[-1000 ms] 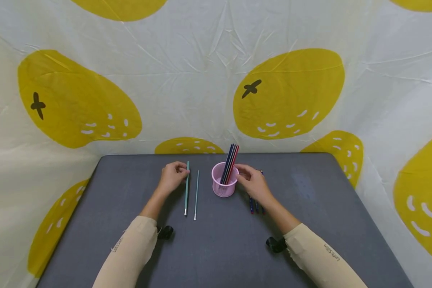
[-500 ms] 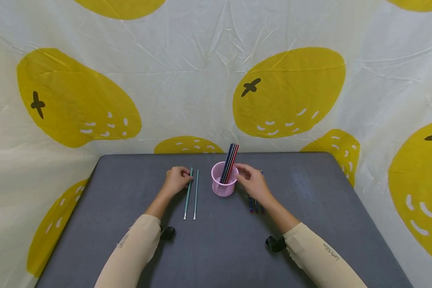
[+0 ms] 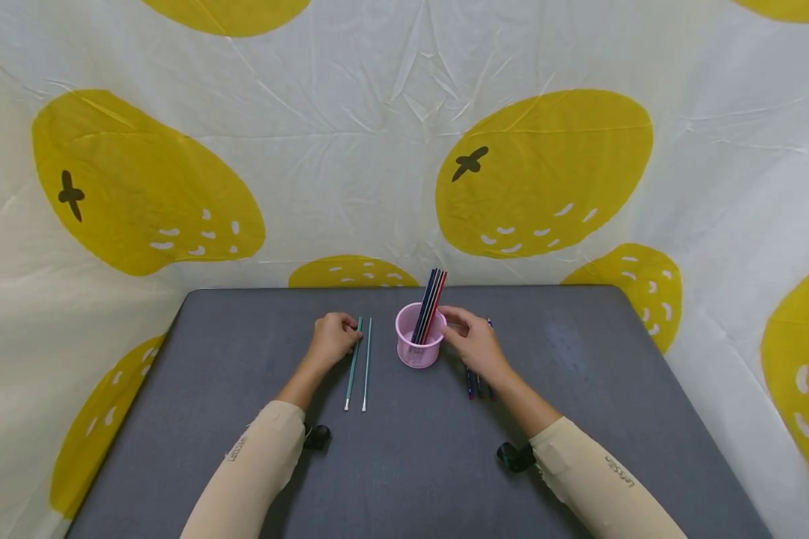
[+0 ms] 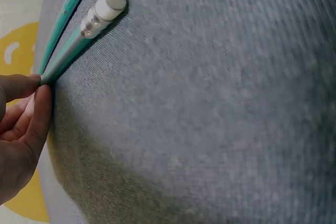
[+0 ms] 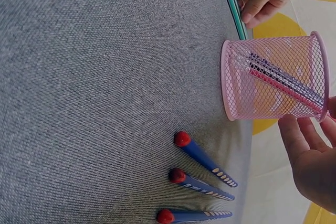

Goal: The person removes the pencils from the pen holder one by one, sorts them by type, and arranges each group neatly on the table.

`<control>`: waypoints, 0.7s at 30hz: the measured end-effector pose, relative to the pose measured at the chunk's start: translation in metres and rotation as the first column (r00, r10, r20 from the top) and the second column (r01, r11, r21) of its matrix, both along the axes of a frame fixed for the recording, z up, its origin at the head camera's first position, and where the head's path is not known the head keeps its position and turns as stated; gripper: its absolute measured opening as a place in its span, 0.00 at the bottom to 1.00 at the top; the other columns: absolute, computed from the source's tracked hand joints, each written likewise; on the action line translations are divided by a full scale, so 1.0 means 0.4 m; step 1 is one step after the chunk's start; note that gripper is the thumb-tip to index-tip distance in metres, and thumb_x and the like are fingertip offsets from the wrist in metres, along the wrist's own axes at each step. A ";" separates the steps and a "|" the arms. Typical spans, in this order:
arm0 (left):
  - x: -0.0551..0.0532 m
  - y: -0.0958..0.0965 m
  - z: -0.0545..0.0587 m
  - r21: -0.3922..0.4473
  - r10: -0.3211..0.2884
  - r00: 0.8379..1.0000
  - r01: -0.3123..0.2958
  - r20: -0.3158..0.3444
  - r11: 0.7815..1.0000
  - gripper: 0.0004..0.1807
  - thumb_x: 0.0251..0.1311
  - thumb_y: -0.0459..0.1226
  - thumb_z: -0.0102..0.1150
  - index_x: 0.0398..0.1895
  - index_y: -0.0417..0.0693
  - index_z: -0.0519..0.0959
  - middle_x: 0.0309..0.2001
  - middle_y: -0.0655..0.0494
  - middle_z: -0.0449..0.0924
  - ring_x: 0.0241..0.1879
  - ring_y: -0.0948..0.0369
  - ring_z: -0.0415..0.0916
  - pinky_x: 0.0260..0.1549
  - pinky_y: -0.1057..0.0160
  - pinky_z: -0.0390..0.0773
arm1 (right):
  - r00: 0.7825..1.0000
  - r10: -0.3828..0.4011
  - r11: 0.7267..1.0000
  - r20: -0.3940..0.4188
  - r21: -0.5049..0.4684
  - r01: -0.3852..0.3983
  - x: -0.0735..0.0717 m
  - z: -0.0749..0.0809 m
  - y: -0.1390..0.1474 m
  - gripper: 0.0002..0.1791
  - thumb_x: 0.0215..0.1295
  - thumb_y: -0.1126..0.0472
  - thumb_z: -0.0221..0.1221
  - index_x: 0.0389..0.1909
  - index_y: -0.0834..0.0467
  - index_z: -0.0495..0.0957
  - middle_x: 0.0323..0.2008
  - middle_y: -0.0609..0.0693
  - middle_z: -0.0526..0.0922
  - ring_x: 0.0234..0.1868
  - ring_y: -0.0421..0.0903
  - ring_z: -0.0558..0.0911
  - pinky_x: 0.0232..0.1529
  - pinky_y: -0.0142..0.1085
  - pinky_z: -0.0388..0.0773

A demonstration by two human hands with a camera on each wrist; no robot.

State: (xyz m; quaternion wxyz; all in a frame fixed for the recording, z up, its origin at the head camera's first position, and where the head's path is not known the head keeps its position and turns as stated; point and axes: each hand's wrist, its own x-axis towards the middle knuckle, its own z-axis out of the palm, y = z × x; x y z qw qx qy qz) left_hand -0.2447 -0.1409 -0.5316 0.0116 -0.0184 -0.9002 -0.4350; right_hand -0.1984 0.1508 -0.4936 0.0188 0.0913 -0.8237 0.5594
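Observation:
My left hand [image 3: 333,335] pinches the far end of a teal pencil [image 3: 352,378] between thumb and finger; the pencil's white eraser [image 4: 111,4] points toward me. Just to the right lies a second teal pencil [image 3: 367,367], roughly alongside. My right hand [image 3: 475,340] holds the rim of a pink mesh pencil cup [image 3: 418,357], fingers against its side and thumb at the rim. Inside the cup, several dark and red pencils [image 3: 429,307] lean to the right. Under and beside the right hand lie three blue pencils [image 5: 203,160] with red ends, partly hidden in the head view.
A dark grey cloth-covered table [image 3: 404,464] carries everything. Behind it hangs a white curtain [image 3: 350,165] with yellow fruit prints, close to the table's far edge. Black wrist cameras [image 3: 514,457] hang under both forearms.
The left hand has shifted slightly right and toward me, bringing the pinched teal pencil down and its far end nearer the second one. The right hand and the cup stay put.

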 end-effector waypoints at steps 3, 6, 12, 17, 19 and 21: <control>0.000 0.002 0.000 0.005 0.011 1.000 -0.011 -0.010 1.000 0.08 0.54 0.27 0.72 0.36 0.32 0.85 0.26 0.46 0.87 0.14 0.64 0.79 0.17 0.66 0.83 | 1.000 -0.001 1.000 -0.004 0.013 0.001 -0.002 0.001 0.000 0.20 0.72 0.66 0.63 0.63 0.64 0.79 0.58 0.64 0.85 0.55 0.58 0.86 0.53 0.37 0.86; 0.002 0.003 0.000 0.004 0.018 1.000 -0.018 -0.004 1.000 0.08 0.54 0.27 0.72 0.36 0.32 0.85 0.26 0.46 0.86 0.15 0.63 0.79 0.17 0.65 0.83 | 1.000 0.008 1.000 -0.010 0.002 -0.008 -0.003 -0.001 0.001 0.20 0.72 0.67 0.62 0.63 0.65 0.78 0.57 0.65 0.84 0.54 0.59 0.86 0.52 0.33 0.85; 0.008 0.005 0.003 -0.017 0.033 0.998 -0.033 0.051 0.999 0.09 0.56 0.30 0.73 0.38 0.34 0.85 0.26 0.48 0.85 0.17 0.62 0.81 0.20 0.64 0.84 | 0.999 0.043 0.997 -0.024 -0.062 -0.045 -0.007 -0.010 0.002 0.21 0.72 0.71 0.60 0.63 0.72 0.75 0.56 0.72 0.82 0.53 0.66 0.85 0.48 0.27 0.84; 0.007 0.005 0.006 -0.007 0.036 0.998 -0.036 0.054 0.999 0.09 0.57 0.30 0.73 0.39 0.33 0.85 0.28 0.47 0.86 0.18 0.61 0.82 0.21 0.63 0.85 | 0.998 0.056 0.995 -0.025 -0.077 -0.058 -0.011 -0.008 0.003 0.21 0.71 0.74 0.58 0.63 0.76 0.73 0.57 0.75 0.80 0.55 0.70 0.83 0.49 0.28 0.84; 0.006 0.006 0.006 -0.005 0.035 0.998 -0.035 0.052 0.999 0.09 0.57 0.29 0.73 0.39 0.33 0.85 0.28 0.46 0.86 0.18 0.61 0.81 0.20 0.63 0.85 | 0.998 0.056 0.995 -0.020 -0.080 -0.058 -0.011 -0.006 0.002 0.21 0.71 0.74 0.58 0.63 0.76 0.73 0.57 0.75 0.80 0.55 0.70 0.83 0.49 0.28 0.84; 0.004 0.005 0.005 -0.005 0.036 0.998 -0.036 0.053 0.999 0.09 0.56 0.29 0.73 0.38 0.33 0.85 0.28 0.46 0.86 0.18 0.62 0.81 0.20 0.64 0.85 | 0.999 0.053 0.995 -0.012 -0.080 -0.053 -0.009 -0.004 0.001 0.21 0.71 0.74 0.59 0.63 0.75 0.73 0.57 0.74 0.81 0.55 0.69 0.84 0.50 0.28 0.84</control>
